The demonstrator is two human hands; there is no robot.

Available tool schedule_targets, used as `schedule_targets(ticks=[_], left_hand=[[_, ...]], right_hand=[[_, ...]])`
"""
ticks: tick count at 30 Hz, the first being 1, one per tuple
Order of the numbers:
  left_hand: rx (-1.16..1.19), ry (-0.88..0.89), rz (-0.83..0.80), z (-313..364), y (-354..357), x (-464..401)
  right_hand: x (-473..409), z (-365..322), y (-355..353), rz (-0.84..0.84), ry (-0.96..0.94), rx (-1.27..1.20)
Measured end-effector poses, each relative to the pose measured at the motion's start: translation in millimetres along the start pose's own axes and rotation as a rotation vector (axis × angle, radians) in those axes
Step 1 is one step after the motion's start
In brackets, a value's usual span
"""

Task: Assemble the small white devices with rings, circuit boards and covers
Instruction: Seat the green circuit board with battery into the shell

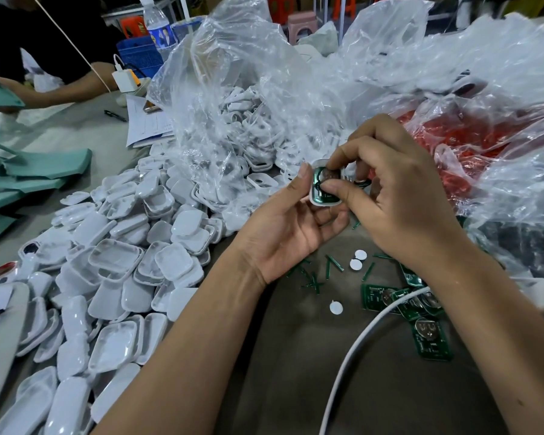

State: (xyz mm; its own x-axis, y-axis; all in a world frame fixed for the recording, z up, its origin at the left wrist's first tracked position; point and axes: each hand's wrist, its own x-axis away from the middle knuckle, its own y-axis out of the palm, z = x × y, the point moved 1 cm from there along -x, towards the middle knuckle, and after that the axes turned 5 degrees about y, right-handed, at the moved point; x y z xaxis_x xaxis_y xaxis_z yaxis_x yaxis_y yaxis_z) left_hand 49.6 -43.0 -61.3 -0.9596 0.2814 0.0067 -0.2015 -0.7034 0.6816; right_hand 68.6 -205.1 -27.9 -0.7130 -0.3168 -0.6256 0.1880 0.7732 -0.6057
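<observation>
Above the middle of the grey tabletop (283, 356), the left hand (283, 233) grips a small white plastic shell (325, 196) while the right hand (390, 196) pinches the green circuit board (322, 183) seated in it

White covers (113, 271) heaped left – glossy moulded plastic, smooth. Circuit boards (431, 340) near right – glossy green laminate with shiny metal coin-cell clips. Bags (264, 73) far – thin clear film, crinkled, shiny. Table (289, 372) – matt grey-brown, looks like cloth. White cable (352, 350) – smooth plastic sheath.
</observation>
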Motion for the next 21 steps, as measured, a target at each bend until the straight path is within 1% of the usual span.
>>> schedule_targets(ticks=[7, 14, 21], left_hand=[[0.096, -0.032, 0.063, -0.6, -0.8, -0.7], [0.07, -0.021, 0.026, -0.9, -1.5, -0.5], [0.03, 0.005, -0.027, -1.5, -1.7, 1.3]], right_hand=[[0.5, -0.7, 1.3, -0.006, 0.016, -0.004], [-0.3, -1.5, -0.8, -0.005, 0.051, -0.028], [-0.9, -1.3, -2.9, 0.013, 0.041, -0.038]])
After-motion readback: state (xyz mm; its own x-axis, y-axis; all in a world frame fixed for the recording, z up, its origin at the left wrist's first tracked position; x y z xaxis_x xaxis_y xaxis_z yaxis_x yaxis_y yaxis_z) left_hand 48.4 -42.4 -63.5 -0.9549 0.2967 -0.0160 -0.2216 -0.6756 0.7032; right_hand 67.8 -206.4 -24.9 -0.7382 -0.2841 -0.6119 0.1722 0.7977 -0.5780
